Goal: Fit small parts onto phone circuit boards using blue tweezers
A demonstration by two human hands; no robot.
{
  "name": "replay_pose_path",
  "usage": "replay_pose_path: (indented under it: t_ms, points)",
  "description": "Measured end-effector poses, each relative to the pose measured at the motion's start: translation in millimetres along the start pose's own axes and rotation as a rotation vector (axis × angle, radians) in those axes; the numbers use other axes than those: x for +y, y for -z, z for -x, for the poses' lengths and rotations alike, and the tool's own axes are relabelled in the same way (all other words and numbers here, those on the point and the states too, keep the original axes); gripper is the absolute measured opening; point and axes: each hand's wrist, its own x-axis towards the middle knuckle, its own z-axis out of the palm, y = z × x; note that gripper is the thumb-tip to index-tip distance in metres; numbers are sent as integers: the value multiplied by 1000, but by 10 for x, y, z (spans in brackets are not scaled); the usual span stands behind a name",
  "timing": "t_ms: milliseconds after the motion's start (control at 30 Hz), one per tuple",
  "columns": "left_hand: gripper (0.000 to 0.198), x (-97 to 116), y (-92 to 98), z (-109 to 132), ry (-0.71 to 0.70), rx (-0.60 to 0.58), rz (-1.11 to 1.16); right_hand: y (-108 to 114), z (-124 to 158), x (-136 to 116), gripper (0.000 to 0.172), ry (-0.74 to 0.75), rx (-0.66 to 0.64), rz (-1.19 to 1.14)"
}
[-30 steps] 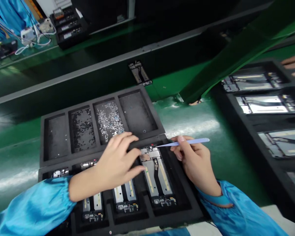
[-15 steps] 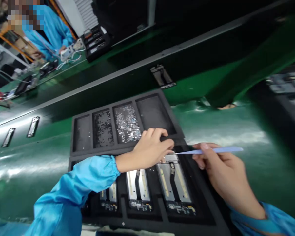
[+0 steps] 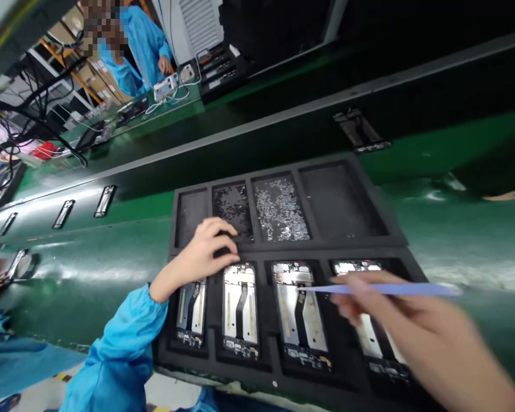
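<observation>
Lilac tweezers (image 3: pixel 412 289) were in the R hand (image 3: pixel 420 332), pinched btwn thumb & fingers, fine tip pointing L over the third phone from L (image 3: pixel 287 315), by the far end of its dark ribbon (image 3: pixel 299 317); couldn't tell if tip touched. R hand was clamped on that tool, a bit blurred, & hid part of the rightmost phone (image 3: pixel 371 337). L hand (image 3: pixel 203 252) was well apart from the R one, fingers curled, thumb & forefinger apart, over the far ends of the second phone from L (image 3: pixel 229 320) & the leftmost phone (image 3: pixel 201 309); contact w/ either unclear.

All 4 phones lay face-down-style, innards up, one per comp. in the near tray (image 3: pixel 275 366), black. Just beyond, far tray (image 3: pixel 304 203), also black w/ 4 comps.: dark bits (image 3: pixel 232 200) in 2nd from L, silvery bits (image 3: pixel 281 212) in 3rd.

Both trays sat on a green bench (image 3: pixel 124 246). One dim phone unit (image 3: pixel 360 131) lay far R of ctr; slim phone units (image 3: pixel 105 201) lay in a spaced row far L. Further off, far L: white sockets w/ cords (image 3: pixel 165 87), a black box (image 3: pixel 203 88), & a co-worker in a blue smock (image 3: pixel 143 46).
</observation>
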Motion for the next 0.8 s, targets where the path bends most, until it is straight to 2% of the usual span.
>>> replay_pose_path:
  t_ms: [33, 100, 167, 233, 467, 633, 800]
  points:
    - [11, -49, -75, 117, -32, -48, 9, -218, -16, -67, 57, -22, -104, -33]
    - [20, -96, -239, 251, -67, -95, 13, -605, -87, -134, 55, -42, -194, -62]
    - [28, -106, -348, 286, -81, -111, 11, -870, -163, -123, 53, -47, -209, -48]
    - [26, -109, -386, 283, -97, -126, 6, -1004, -204, -76, 51, -39, -194, -23]
    - [25, -130, -431, 313, -144, -178, -41, -1048, -179, -5, 50, -41, -84, -19]
    - [24, -136, -502, 331, -132, -163, -59, -1091, -203, -5, 54, -70, -111, -1]
    - [24, -128, -543, 331, -117, -141, -48, -1110, -217, -5, 55, -70, -105, -85]
